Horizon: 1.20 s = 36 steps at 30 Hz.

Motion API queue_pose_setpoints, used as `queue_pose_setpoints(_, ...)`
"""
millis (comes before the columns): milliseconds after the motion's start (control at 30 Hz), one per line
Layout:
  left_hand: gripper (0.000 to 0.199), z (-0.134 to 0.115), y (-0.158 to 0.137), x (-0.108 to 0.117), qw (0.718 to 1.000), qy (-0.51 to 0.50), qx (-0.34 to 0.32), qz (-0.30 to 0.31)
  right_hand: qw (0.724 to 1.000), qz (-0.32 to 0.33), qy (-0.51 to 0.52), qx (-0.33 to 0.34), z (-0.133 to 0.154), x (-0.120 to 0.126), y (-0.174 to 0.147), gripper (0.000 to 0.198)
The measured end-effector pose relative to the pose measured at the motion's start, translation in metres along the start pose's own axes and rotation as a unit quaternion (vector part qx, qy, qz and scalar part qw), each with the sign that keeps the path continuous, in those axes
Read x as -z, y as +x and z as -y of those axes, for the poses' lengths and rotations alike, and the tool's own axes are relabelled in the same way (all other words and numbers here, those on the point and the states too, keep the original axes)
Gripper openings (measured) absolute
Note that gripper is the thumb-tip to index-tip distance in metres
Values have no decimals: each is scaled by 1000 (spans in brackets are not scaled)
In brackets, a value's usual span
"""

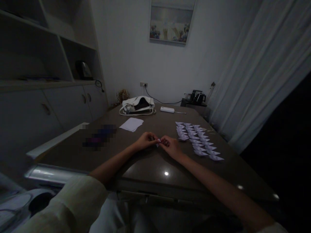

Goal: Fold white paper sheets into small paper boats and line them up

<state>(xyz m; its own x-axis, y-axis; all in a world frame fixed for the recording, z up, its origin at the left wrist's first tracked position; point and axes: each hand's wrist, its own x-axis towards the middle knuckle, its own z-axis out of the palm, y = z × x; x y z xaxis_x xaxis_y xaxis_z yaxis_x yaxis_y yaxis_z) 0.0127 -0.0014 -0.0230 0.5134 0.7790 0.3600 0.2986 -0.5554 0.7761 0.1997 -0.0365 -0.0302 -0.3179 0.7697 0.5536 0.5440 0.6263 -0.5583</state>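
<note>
Between my two hands, just above the dark tabletop, is a small folded piece of white paper [157, 142]. My left hand [146, 141] pinches it from the left, thumb and fingers closed. From the right, my right hand [170, 145] pinches its other side with curled fingers. Most of the paper is hidden by the fingers, so its full shape cannot be made out. Several folded white paper boats [200, 152] stand in rows to the right of my right hand. Beyond my left hand lies a loose stack of white paper sheets [132, 124].
A white handbag [138, 106] sits at the table's far end, with a white power strip [167, 110] to its right. A blurred dark item [99, 137] lies on the left. Black kettles [199, 97] stand on a low cabinet behind. A curtain [243, 71] hangs at right.
</note>
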Motion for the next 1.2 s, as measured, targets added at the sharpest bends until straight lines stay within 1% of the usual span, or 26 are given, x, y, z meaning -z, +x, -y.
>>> queue_pose_setpoints(100,33,-2,0,2,1000,15,-10,-13,1000,-8,-28,4,0,-1,0,9)
queue_pose_setpoints(200,30,-2,0,2,999,29,-20,-11,998,-6,-55,5,2,0,0,7)
queue_pose_setpoints(333,27,-3,-2,0,996,75,-37,-24,996,-13,-83,12,6,1,0,7)
queue_pose_setpoints(433,21,-5,-4,-2,992,105,-55,-35,995,-12,-95,23,8,0,-1,6)
queue_pose_setpoints(533,14,-7,-4,-2,989,123,-72,-33,995,-8,-99,31,8,-1,-1,6)
queue_pose_setpoints(733,12,-8,-4,-3,986,134,-92,-28,994,-12,-104,36,6,-4,-1,12)
queue_pose_setpoints(867,12,-5,-4,-3,986,133,-101,-27,992,-9,-114,50,7,-2,-3,7)
queue_pose_setpoints(933,13,-3,-4,-3,987,120,-97,-38,993,-7,-109,56,9,-1,-4,5)
queue_pose_setpoints(1000,15,-2,-3,-2,989,101,-96,-52,995,-11,-86,54,10,1,-3,6)
queue_pose_setpoints(1100,16,-2,-3,-1,989,85,-102,-60,998,-37,-34,27,9,1,0,11)
queue_pose_setpoints(1200,19,-1,-2,0,989,83,-108,-56,999,-43,17,-3,4,1,4,17)
